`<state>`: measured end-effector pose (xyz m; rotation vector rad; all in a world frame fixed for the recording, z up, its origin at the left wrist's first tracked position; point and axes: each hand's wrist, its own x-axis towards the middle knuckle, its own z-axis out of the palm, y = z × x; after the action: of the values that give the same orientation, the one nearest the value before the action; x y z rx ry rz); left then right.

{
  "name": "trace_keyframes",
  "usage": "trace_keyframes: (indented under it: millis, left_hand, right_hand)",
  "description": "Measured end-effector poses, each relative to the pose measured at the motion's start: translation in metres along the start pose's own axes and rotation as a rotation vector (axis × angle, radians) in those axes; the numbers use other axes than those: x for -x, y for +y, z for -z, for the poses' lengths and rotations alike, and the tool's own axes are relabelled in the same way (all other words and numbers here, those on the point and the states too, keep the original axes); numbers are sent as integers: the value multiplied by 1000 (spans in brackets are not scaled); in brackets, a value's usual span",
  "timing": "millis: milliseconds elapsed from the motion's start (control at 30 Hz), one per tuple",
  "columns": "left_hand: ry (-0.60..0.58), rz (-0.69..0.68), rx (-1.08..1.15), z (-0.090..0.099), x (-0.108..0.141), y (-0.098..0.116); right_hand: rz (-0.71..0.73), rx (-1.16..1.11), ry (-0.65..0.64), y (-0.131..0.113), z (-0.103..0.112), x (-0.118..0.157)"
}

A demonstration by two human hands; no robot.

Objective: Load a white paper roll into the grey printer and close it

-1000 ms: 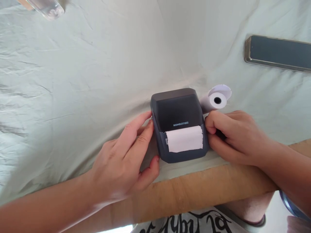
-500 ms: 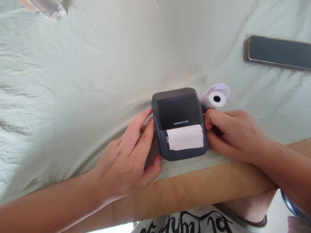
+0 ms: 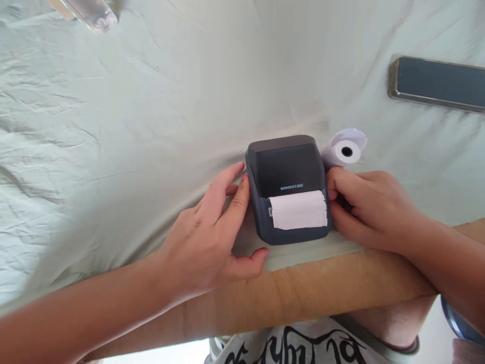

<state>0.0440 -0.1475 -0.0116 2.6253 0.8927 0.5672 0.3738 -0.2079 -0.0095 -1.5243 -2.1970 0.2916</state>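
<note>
A dark blue-black NIIMBOT thermal printer (image 3: 290, 169) lies on the cloth in front of me. A torn-edged strip of white paper (image 3: 299, 210) sticks out of its slot over the front. My left hand (image 3: 208, 232) rests two fingertips on the printer's left side, its fingers apart and its thumb clear of the front corner. Against the right side, my right hand (image 3: 371, 207) has its fingers curled and the tips pressed to the casing; the other fingers are tucked out of sight. Just beyond it is a white paper roll (image 3: 347, 151) with a dark core, its loose end lifted.
A phone (image 3: 439, 81) lies face up at the right. At the upper left is part of a clear plastic item (image 3: 96, 15). Pale wrinkled cloth (image 3: 151, 111) covers the table, whose bare wooden edge (image 3: 303, 283) runs along the front, close to both forearms.
My left thumb has come off the printer's lower left corner and now points out below it. The whole scene sits slightly further right in the view. My right hand keeps its place.
</note>
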Motion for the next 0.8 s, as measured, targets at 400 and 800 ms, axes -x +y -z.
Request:
trace_keyframes:
  millis: [400,800]
  left_hand:
    - [0,139,81,-1,-5,-4]
    - [40,99,190,-5,-6,-12]
  right_hand:
    - [56,32,40,-4,1,-7]
    - [4,-17,-2,-38,56,-39]
